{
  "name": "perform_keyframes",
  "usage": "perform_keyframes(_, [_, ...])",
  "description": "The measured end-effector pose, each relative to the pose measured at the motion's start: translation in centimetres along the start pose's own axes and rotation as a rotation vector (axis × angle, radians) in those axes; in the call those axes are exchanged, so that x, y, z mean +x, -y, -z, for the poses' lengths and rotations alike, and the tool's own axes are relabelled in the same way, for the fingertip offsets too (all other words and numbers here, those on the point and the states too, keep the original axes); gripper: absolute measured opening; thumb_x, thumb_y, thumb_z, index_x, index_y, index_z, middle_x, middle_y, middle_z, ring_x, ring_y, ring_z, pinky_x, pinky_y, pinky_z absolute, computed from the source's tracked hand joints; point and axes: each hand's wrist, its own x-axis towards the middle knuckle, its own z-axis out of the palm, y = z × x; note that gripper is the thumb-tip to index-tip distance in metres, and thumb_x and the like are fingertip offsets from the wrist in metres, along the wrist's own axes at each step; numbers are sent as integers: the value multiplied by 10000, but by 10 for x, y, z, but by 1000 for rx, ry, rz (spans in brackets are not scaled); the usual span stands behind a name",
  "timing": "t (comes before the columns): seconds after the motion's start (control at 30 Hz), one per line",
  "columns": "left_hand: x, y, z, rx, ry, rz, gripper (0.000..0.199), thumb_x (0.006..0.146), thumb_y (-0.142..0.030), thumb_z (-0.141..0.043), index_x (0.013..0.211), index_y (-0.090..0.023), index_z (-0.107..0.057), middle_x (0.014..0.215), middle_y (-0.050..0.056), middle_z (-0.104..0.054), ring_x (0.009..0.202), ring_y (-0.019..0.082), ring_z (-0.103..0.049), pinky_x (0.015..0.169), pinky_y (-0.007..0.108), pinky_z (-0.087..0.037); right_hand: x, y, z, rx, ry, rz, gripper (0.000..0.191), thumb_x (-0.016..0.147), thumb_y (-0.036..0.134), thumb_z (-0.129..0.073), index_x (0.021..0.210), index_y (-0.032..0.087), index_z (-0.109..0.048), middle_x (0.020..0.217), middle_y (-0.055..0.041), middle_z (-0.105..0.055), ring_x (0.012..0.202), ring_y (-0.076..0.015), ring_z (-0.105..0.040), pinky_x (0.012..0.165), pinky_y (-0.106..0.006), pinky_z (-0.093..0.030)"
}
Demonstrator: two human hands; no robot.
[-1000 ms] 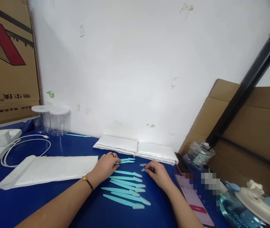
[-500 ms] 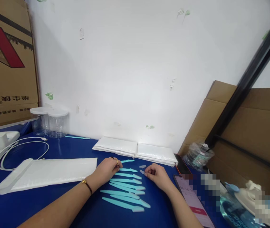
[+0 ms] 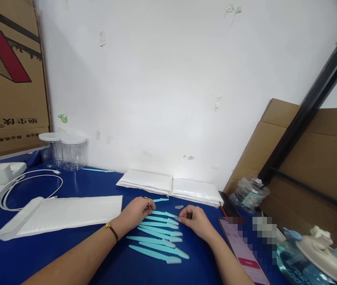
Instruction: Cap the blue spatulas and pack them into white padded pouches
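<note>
My left hand (image 3: 139, 209) has its fingers closed on the handle end of a turquoise eyebrow razor (image 3: 164, 213) lying near the top of a spread row. Between the pinched fingertips of my right hand (image 3: 196, 222) is a small clear blade cap (image 3: 176, 217), at the tip of that razor. Whether the cap is around the blade or only touching it I cannot tell. One loose cap (image 3: 179, 207) lies just beyond my right fingers. Another razor (image 3: 161, 200) rests behind my left hand. Several razors with pale caps, such as the nearest one (image 3: 153, 253), lie closer to me.
A white padded bag (image 3: 76, 211) lies at left, near a white cable (image 3: 5, 196) and clear jars (image 3: 73, 156). Folded white packs (image 3: 144, 181) sit along the wall. At right are a phone (image 3: 239, 249) and a blue jug (image 3: 296, 261). One razor (image 3: 97, 170) lies by the jars.
My right hand has brought the clear cap left to the razor's tip; before, a gap showed between them. My left hand stays on the handle. The view has shifted slightly.
</note>
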Motion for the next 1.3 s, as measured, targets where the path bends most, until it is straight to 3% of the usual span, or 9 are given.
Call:
perform_keyframes(0.2, [0, 0, -2, -74, -9, 10, 198, 752, -156, -479, 851, -204, -644, 766, -10, -642, 706, 136, -570, 650, 217, -413, 0, 5, -8, 11, -14, -9, 140, 691, 325, -660, 689, 188, -689, 607, -3, -631, 552, -143, -535, 501, -224, -361])
perform_keyframes(0.37, [0, 2, -9, -154, 52, 13, 175, 785, -203, -488, 887, -207, -629, 777, -9, -633, 717, 135, -583, 634, 211, -437, 0, 9, -13, 33, -11, -9, 140, 695, 320, -662, 671, 188, -699, 588, -6, -632, 547, -151, -551, 497, -230, -377])
perform_keyframes(0.5, [-1, 1, -9, -44, -51, -62, 193, 796, -225, -517, 948, -223, -636, 947, 15, -641, 905, 166, -573, 810, 258, -444, 1, 5, -5, -34, -82, 86, 158, 754, 328, -615, 753, 210, -720, 712, -23, -664, 634, -166, -581, 581, -252, -431])
perform_keyframes(0.6, [-3, 1, -8, 56, -136, -82, 310, 842, -312, -501, 1126, -238, -598, 1220, 47, -561, 1136, 204, -481, 980, 319, -370, 5, -5, 3, -89, -203, 151, 220, 807, 275, -544, 944, 223, -708, 964, -55, -670, 886, -206, -594, 795, -314, -456])
perform_keyframes(0.7, [-5, 0, -9, 117, -45, -60, 435, 891, -424, -418, 1273, -235, -502, 1365, 65, -458, 1246, 227, -408, 1035, 360, -324, 7, -13, 7, -170, -154, 164, 277, 814, 214, -518, 1028, 233, -693, 1099, -60, -640, 1059, -230, -531, 940, -367, -397])
perform_keyframes(0.83, [-8, -2, -9, 131, 73, -124, 492, 920, -478, -332, 1331, -226, -436, 1406, 69, -408, 1308, 226, -336, 1076, 372, -264, 5, -10, 4, -253, -67, 174, 311, 848, 198, -463, 1061, 240, -685, 1045, -58, -657, 1012, -232, -537, 901, -358, -420])
perform_keyframes(1.3, [-11, -6, 0, 15, 128, -152, 474, 920, -486, -339, 1310, -243, -459, 1388, 60, -434, 1313, 221, -331, 1094, 388, -229, -1, 11, -9, -341, -68, 183, 403, 827, 143, -429, 1157, 257, -629, 1077, -63, -620, 979, -239, -515, 878, -351, -418])
